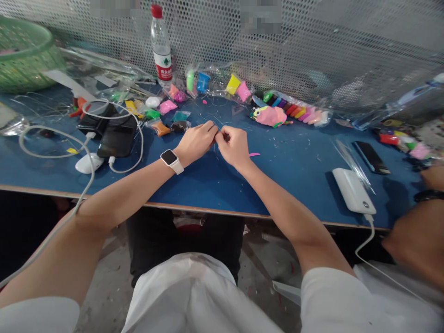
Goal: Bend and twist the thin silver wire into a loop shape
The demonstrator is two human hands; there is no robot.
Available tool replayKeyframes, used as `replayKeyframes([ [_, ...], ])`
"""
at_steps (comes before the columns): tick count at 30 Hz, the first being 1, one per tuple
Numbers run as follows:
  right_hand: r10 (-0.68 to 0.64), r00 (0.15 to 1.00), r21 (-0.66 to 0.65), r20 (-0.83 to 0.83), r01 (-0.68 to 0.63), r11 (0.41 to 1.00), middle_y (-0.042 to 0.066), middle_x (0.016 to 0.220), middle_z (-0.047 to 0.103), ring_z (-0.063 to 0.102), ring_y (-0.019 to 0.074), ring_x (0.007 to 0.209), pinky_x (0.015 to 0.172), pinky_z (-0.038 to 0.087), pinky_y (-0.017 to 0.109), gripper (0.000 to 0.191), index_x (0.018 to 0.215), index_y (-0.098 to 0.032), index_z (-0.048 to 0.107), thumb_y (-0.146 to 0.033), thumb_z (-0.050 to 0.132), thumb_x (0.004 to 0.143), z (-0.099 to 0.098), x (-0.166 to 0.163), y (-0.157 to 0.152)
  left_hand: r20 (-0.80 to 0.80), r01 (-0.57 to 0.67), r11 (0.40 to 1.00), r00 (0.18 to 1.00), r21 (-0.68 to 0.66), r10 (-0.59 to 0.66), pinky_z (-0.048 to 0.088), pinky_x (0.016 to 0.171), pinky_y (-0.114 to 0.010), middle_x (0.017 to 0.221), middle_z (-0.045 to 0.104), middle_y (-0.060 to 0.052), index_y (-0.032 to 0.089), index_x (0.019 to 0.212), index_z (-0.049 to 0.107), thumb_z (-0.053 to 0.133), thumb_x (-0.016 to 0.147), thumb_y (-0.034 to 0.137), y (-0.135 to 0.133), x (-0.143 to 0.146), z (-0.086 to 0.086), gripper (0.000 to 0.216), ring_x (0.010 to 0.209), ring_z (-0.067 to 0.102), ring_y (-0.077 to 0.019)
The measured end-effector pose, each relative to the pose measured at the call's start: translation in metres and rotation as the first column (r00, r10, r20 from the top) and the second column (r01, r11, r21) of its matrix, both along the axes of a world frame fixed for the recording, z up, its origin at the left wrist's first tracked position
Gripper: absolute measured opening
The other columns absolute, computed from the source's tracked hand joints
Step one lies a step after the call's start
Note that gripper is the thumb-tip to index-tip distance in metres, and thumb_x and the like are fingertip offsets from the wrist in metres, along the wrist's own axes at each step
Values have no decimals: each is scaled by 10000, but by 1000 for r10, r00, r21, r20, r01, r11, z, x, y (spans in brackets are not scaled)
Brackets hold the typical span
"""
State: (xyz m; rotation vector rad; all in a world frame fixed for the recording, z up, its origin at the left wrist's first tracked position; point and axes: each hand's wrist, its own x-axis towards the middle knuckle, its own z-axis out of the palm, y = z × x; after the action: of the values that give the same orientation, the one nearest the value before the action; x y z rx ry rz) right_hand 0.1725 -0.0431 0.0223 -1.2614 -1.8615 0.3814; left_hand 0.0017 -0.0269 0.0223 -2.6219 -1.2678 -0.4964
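My left hand (197,141) and my right hand (233,147) meet over the blue table (284,171), fingertips pinched together on something thin that I cannot make out, perhaps a thread. A white smartwatch (171,160) is on my left wrist. A small pink scrap (254,154) lies just right of my right hand. Behind the hands lie small bags of coloured clay (168,106) and a pink clay figure (269,115).
A water bottle (161,46) stands at the back by the mesh wall. Phones (116,134) with white cables and a white mouse (86,163) lie left; a green basket (24,53) far left. A white power bank (353,190), a phone (371,157) and another person's arm (421,231) are right.
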Motion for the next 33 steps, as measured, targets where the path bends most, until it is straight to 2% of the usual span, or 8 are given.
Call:
replayKeyframes([
  [5,-42,992,-24,115,45,999,23,765,676,600,203,736,767,441,365,243,757,-266,489,-307,590,975,6,4,0,-65,-13,998,998,-68,9,554,790,-389,1222,759,-219,48,1229,744,496,1107,88,-3,2,5,279,1112,776,-326],
  [13,-30,982,-21,185,35,999,21,786,649,600,216,759,784,451,372,221,786,-277,464,-255,550,989,8,5,0,-60,19,999,998,-31,-21,552,770,-381,1178,755,-212,52,1204,746,451,1112,88,1,2,-1,311,1042,768,-306],
  [20,11,999,31,35,-12,999,-11,723,599,535,178,692,737,382,353,229,756,-253,507,-211,612,955,-2,8,10,-41,26,1000,999,4,-26,578,803,-379,1167,765,-206,59,1161,747,441,1113,82,1,1,-1,310,1057,781,-305],
  [23,-11,999,45,-38,12,999,-22,677,580,531,165,662,732,377,351,272,707,-243,514,-203,645,943,-6,8,13,-30,22,1000,999,-8,-22,585,813,-387,1153,770,-207,59,1153,754,473,1129,128,0,2,-1,290,1063,790,-315],
  [28,-95,991,8,-92,97,995,-59,595,480,452,140,609,694,325,346,387,633,-251,442,-143,696,906,-5,4,12,14,19,999,1000,-32,-18,565,751,-396,1091,772,-214,47,1103,770,527,1110,161,1,6,-7,269,975,795,-317],
  [31,-81,988,-2,-133,81,997,-71,579,431,412,129,600,678,300,343,429,618,-253,398,-110,682,905,-5,1,11,89,24,1000,996,10,-25,529,692,-374,1039,778,-186,75,1067,781,551,1087,167,3,5,-12,249,894,780,-284],
  [33,-60,982,-13,-177,58,998,-72,579,435,420,125,602,674,304,340,416,613,-247,420,-110,680,908,-7,0,11,149,35,998,988,52,-42,506,662,-364,1013,776,-166,98,1045,782,569,1066,171,6,4,-15,227,849,765,-264],
])
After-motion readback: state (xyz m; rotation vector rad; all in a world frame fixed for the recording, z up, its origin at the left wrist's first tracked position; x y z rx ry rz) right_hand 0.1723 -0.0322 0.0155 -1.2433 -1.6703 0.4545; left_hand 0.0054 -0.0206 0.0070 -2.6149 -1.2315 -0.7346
